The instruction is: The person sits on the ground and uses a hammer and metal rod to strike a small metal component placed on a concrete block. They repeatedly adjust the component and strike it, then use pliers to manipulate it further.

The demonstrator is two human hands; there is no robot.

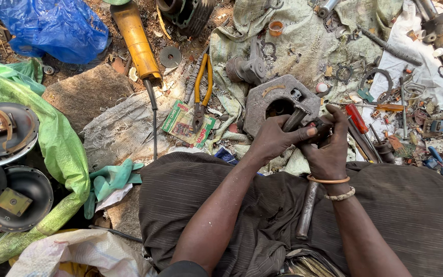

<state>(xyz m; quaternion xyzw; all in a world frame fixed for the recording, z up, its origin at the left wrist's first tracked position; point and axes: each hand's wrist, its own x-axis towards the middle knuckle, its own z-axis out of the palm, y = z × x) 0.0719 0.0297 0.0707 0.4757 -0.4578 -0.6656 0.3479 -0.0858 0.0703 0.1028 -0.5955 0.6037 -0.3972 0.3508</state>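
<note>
The grey metal housing plate (278, 100), a flat casting with a round bore, is lying on the pale cloth (303, 36) and is serving as the reference for every position below.

Just below the plate's lower right corner, both hands are working on one small dark metal part (320, 127). The left hand (275, 138) is curling around the part from the left, thumb lying across its top and fingers pressed together underneath. The right hand (329, 149) is closing on it from the right, fingertips hooking over its far edge. The part appears rigid, compact and dense for its size; its surface looks grimy, so it is probably slippery. A firm wrap across its flat sides, as both hands are giving, seems the safest hold. Whether it is one piece or an assembly cannot be told.

A hammer head (297, 115) is lying against the plate's lower edge, just beside the left fingers. A steel rod (307, 208) is resting on the lap, well below the plate.

To the plate's left, yellow-handled pliers (202, 87) are lying on a printed carton (183, 123). Farther left, up by the blue bag, a yellow-bodied power tool (135, 41) is lying.

To the plate's right, a red-handled screwdriver (356, 117) is lying among loose washers and rings.
</note>
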